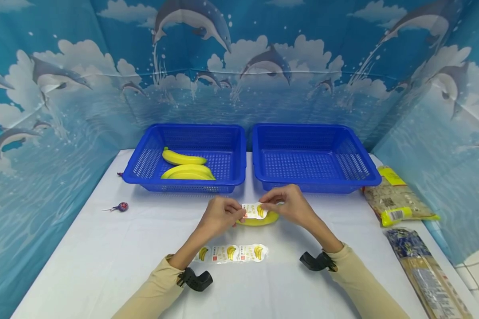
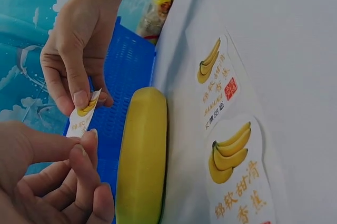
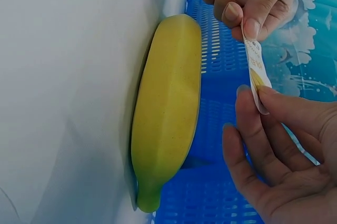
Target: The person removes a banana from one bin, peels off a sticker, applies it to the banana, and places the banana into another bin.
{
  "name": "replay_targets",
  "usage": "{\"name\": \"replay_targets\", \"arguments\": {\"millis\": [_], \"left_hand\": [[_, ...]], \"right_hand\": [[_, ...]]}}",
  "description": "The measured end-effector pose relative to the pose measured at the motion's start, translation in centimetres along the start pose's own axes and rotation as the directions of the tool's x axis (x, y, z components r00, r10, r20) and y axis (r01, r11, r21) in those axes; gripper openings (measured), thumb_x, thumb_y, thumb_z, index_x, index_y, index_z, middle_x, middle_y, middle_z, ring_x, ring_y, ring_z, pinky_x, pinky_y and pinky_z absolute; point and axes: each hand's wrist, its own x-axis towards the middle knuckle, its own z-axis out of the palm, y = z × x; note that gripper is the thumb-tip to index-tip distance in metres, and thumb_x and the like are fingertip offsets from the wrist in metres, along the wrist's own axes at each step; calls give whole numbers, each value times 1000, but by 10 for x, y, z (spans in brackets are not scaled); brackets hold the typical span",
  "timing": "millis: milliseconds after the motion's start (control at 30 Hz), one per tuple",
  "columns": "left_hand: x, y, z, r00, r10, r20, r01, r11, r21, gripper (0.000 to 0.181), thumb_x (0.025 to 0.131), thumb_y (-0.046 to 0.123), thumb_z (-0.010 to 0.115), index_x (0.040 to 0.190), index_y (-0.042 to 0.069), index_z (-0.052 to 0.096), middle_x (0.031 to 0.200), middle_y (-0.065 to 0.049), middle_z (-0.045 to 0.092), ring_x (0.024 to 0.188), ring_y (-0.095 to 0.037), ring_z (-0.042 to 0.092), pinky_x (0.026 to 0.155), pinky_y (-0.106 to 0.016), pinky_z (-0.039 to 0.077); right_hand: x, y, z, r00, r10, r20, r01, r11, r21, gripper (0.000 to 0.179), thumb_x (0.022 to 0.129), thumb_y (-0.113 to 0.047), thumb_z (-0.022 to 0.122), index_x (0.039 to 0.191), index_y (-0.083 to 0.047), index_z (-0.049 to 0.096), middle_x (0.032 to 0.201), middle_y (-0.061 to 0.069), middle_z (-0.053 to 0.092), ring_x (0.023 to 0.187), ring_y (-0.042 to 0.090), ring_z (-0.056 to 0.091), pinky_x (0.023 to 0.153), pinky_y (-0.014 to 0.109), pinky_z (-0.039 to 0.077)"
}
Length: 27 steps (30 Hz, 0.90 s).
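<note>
Between my two hands a white sticker [image 1: 254, 211] with a banana picture is stretched out. My left hand [image 1: 220, 215] pinches its left end between thumb and finger, and my right hand [image 1: 288, 203] pinches the right end. Directly below it a yellow banana [image 1: 263, 220] lies on the white table, partly covered by the sticker in the head view. The right wrist view shows the whole banana [image 3: 167, 103], its greenish stem end toward the bottom. Closer to me, a strip of matching banana stickers [image 1: 239, 253] lies flat, its left end hidden by my left forearm.
A blue basket [image 1: 183, 188] at the back left holds several bananas [image 1: 187, 172]. Beside it stands a second blue basket [image 1: 315, 185]. At the right lie a yellow-labelled bag [image 1: 395, 195] and a long packet [image 1: 427, 270]. A wrapped lollipop [image 1: 122, 207] lies at the left.
</note>
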Motion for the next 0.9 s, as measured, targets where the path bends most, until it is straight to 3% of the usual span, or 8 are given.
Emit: {"name": "replay_targets", "arguments": {"millis": [233,567,900], "left_hand": [[3,-3,4,1000,0,-30,1,1000,3,6,96,2,79,95,-3,76,76,-8,78,66,-34,75,52,-25,52],[3,-4,7,996,0,-86,6,998,69,20,91,1,84,92,2,64,71,-3,75,59,-12,65,50,-23,41],[1,-6,10,995,2,-98,14,986,165,22,91,5,85,87,6,63,69,1,71,60,-9,60,53,-23,41]], "right_hand": [[1,-1,0,1000,-23,-1,23,999,-22,9,87,6,86,93,1,83,88,10,81,76,17,76,71,31,65],[1,0,3,999,-42,7,43,997,-71,9,87,5,87,94,-1,84,88,6,81,75,16,74,70,34,65],[0,5,6,997,-68,18,70,991,-115,10,86,5,87,92,-1,83,86,5,80,74,15,74,68,32,64]]}}
